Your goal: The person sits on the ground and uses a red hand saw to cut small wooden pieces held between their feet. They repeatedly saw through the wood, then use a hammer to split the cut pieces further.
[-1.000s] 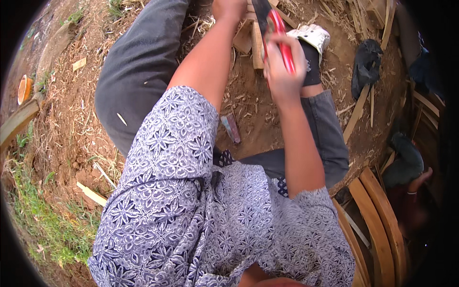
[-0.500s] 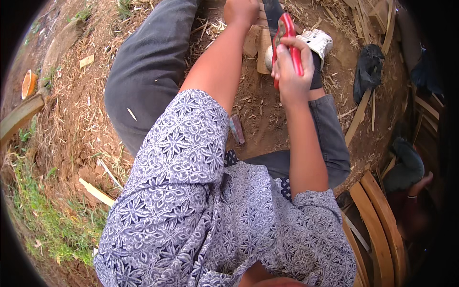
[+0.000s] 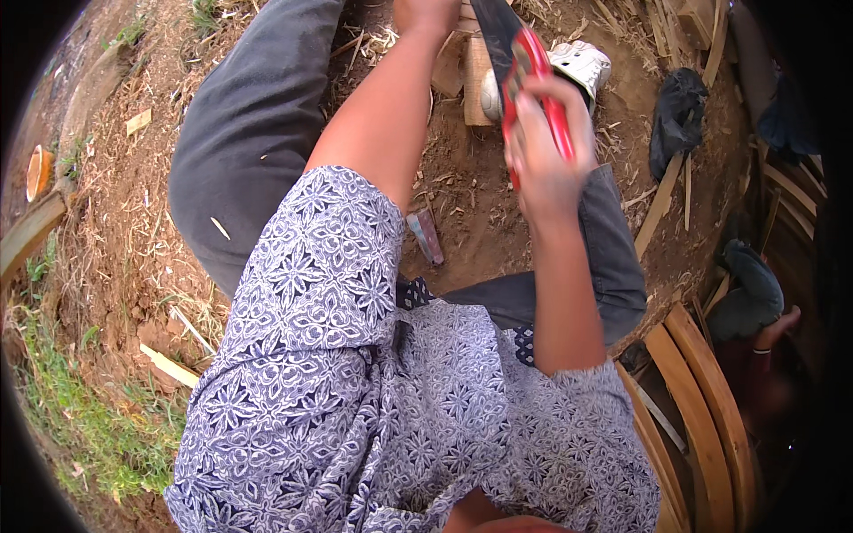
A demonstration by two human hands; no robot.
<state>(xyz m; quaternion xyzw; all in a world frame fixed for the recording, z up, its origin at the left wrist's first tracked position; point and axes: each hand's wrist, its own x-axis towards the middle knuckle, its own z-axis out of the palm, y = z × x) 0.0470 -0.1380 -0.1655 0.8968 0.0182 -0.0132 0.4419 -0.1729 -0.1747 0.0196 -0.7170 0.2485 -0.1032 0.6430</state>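
My right hand [image 3: 553, 164] is closed round the red handle [image 3: 557, 124] of a handsaw, and is slightly blurred. The saw's dark blade [image 3: 498, 31] slants up and to the left, out past the top edge. Beside the blade is my left hand [image 3: 426, 16], next to pale wood; its fingers are cut off by the frame's edge, so their grip is hidden. Below the blade lies a wooden block [image 3: 477, 84]. A white clog [image 3: 579, 67] on my foot sits just right of the saw.
A small worn block-like piece [image 3: 426, 237] lies on the dirt between my legs. To the right are a black plastic bag [image 3: 678, 124], loose wood strips and long timber boards [image 3: 702, 400]. Another person's leg [image 3: 753, 289] shows at far right. An orange bowl-like thing [image 3: 38, 173] is far left.
My right hand and the saw have moved down and slightly right, drawing back toward me. The whole view has shifted a little, with my left hand now nearer the top edge.
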